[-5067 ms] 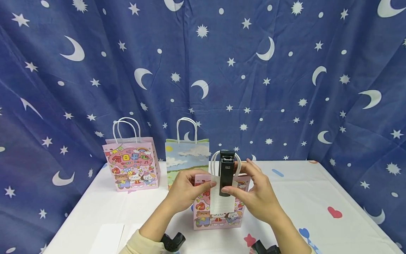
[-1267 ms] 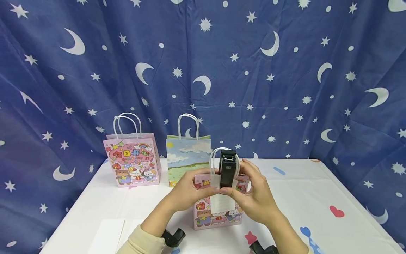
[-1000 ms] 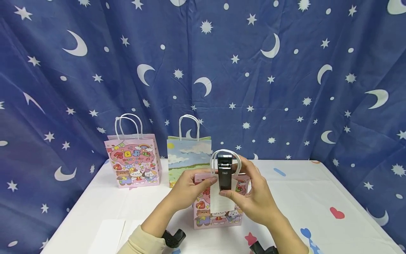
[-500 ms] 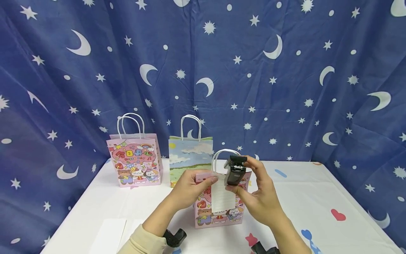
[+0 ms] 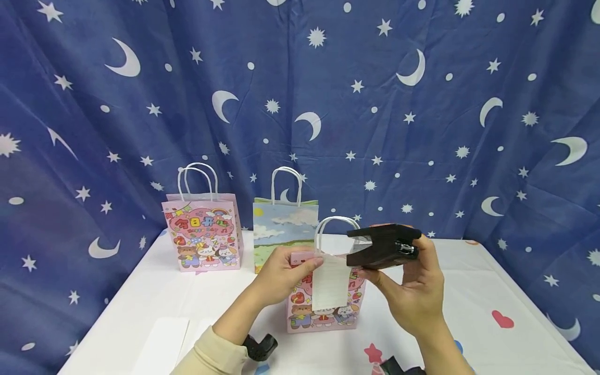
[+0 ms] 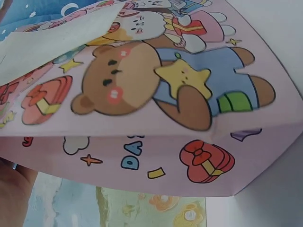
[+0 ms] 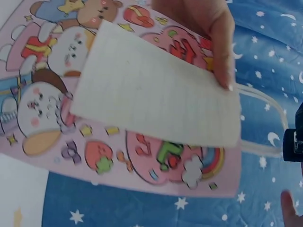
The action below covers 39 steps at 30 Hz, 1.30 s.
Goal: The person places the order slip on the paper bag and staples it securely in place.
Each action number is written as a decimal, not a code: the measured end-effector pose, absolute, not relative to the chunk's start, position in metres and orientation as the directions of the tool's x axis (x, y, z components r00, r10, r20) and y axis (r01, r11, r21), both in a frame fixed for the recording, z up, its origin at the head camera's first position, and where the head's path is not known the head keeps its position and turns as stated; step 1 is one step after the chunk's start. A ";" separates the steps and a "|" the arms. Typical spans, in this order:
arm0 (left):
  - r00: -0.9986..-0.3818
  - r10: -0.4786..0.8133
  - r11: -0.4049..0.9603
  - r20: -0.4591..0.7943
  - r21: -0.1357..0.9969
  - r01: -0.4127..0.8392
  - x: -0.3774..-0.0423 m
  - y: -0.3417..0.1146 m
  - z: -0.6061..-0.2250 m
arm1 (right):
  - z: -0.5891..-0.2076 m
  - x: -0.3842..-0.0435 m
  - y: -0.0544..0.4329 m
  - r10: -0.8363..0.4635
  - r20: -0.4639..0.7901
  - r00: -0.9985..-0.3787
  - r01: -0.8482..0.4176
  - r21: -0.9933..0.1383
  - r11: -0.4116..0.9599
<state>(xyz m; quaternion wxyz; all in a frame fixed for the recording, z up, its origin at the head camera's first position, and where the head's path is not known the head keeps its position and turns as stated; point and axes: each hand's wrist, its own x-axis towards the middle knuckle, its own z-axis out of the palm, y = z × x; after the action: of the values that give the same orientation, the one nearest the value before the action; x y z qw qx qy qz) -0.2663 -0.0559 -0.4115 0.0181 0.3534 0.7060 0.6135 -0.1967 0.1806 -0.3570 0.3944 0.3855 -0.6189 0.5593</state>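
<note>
A pink paper bag [image 5: 300, 323] with cartoon animals and white handles stands in front of me. Over its front, up at the top edge, hangs a lined white paper slip [image 5: 330, 291]. My left hand [image 5: 280, 278] pinches the bag's upper left edge, its thumb lying on the slip's top corner; its other fingers are mostly hidden behind the bag. My right hand [image 5: 414, 299] grips a black stapler [image 5: 386, 246], turned sideways at the bag's upper right, its mouth pointing left and overlapping the handle. In the right wrist view the slip [image 7: 151, 90] lies across the bag's printed front.
A second pink bag [image 5: 203, 234] stands at the back left, and a landscape-print bag [image 5: 274, 234] stands behind my left hand. White paper slips [image 5: 161, 344] lie at the front left. A blue star-and-moon curtain [image 5: 300, 78] hangs behind the white table [image 5: 469, 312].
The stapler, upright over the slip's top and the bag edge before, has moved off to the right and turned sideways in my right hand. My left hand keeps its pinch.
</note>
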 end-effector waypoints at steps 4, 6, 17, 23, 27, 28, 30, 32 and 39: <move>-0.753 0.521 -0.047 0.402 0.895 0.444 -0.267 -0.057 -0.410 | -0.353 -0.197 0.189 0.004 0.919 -0.393 -0.915 -0.392 0.096; -0.755 0.524 -0.059 0.394 0.901 0.429 -0.267 -0.058 -0.409 | -0.352 -0.198 0.195 0.008 0.907 -0.420 -0.899 -0.417 0.132; -0.753 0.537 -0.073 0.379 0.911 0.407 -0.267 -0.059 -0.410 | -0.357 -0.210 0.224 0.056 0.799 -0.598 -0.703 -0.557 0.442; -0.750 0.542 -0.078 0.380 0.911 0.405 -0.267 -0.058 -0.409 | -0.366 -0.219 0.235 0.167 0.676 -0.718 -0.540 -0.692 0.478; -0.750 0.545 -0.077 0.375 0.913 0.401 -0.267 -0.058 -0.409 | -0.371 -0.224 0.240 0.241 0.602 -0.761 -0.446 -0.755 0.480; -0.751 0.545 -0.075 0.374 0.913 0.400 -0.267 -0.058 -0.409 | -0.373 -0.225 0.241 0.256 0.584 -0.770 -0.422 -0.767 0.483; -0.753 0.545 -0.071 0.370 0.915 0.398 -0.267 -0.058 -0.409 | -0.375 -0.228 0.243 0.286 0.544 -0.789 -0.370 -0.792 0.486; -0.756 0.543 -0.068 0.366 0.916 0.395 -0.266 -0.058 -0.409 | -0.377 -0.230 0.245 0.312 0.503 -0.806 -0.315 -0.811 0.493; -0.758 0.542 -0.070 0.362 0.919 0.388 -0.266 -0.058 -0.409 | -0.385 -0.238 0.256 0.347 0.406 -0.845 -0.169 -0.819 0.548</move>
<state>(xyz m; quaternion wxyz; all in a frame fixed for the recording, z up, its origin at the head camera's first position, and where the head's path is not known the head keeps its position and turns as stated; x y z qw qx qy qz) -0.2664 -0.0585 -0.4086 0.0596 0.3425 0.6791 0.6465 -0.2381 0.2562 -0.3854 0.2730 -0.0533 -0.8365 0.4722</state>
